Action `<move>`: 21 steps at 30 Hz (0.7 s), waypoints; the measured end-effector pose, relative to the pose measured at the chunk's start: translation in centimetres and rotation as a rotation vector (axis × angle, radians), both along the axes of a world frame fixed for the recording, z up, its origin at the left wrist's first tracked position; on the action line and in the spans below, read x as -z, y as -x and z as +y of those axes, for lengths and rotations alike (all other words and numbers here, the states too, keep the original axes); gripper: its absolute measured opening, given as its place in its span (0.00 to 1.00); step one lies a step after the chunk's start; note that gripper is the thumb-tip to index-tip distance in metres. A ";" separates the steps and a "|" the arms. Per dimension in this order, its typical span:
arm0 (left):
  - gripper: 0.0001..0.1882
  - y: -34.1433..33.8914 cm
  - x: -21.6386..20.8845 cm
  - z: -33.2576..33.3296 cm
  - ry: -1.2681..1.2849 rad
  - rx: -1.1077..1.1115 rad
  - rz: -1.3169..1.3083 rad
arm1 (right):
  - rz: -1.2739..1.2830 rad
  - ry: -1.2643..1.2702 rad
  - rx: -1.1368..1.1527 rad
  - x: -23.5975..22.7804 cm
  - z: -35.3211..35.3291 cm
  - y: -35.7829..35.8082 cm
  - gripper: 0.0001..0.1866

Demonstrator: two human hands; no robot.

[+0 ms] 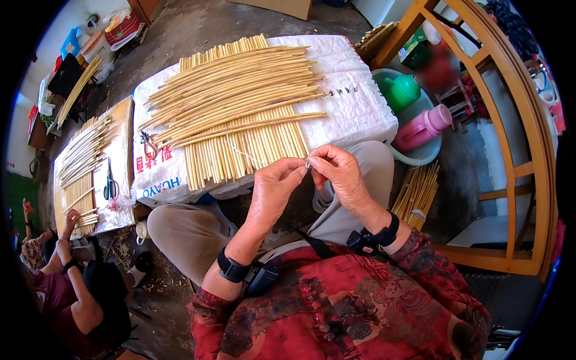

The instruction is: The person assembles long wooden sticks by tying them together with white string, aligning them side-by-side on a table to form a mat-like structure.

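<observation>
In front of my lap, my left hand (273,189) and my right hand (343,177) meet with thumbs and forefingers pinched. A white thread (243,151) runs from the straw-coloured sticks into my left fingers, and a small pale bit of it shows between both sets of fingertips. Just beyond my hands, a layer of sticks (240,78) lies lengthwise over a second layer (207,162) set crosswise. Under both is a white woven sack (351,102) covering the table. A small pair of scissors (148,146) rests at the left end of the sticks.
Another person (75,288) works at the left beside a board with sticks (78,150) and dark scissors (110,185). To the right, a pale basin (429,155) holds a green jug (403,91) and a pink one (423,127). A stick bundle (416,195) and wooden frame (510,180) stand nearby.
</observation>
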State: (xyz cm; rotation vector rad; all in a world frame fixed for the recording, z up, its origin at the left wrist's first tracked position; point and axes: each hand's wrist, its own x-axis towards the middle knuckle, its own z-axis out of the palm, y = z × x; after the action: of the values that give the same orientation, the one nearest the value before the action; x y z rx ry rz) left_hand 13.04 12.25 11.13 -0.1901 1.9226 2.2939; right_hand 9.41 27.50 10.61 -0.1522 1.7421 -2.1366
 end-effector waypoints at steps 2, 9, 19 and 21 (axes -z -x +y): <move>0.08 0.0 -0.3 0.0 0.011 -0.004 -0.010 | -0.002 0.010 0.001 0.0 0.0 0.0 0.09; 0.09 -0.1 -0.3 0.1 0.070 0.010 0.016 | 0.017 0.011 0.008 0.1 0.3 0.1 0.09; 0.11 -0.1 -0.5 0.0 0.133 0.056 -0.012 | 0.026 0.032 0.031 0.1 0.3 0.2 0.08; 0.12 -0.2 -0.6 -0.1 0.143 0.075 -0.022 | 0.029 0.032 0.033 0.2 0.3 0.2 0.08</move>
State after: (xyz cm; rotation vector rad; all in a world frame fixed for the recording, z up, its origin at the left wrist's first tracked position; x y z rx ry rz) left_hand 13.19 12.20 11.77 -0.1551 2.0468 2.1009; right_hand 9.18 27.79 10.45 -0.1648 1.7391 -2.1970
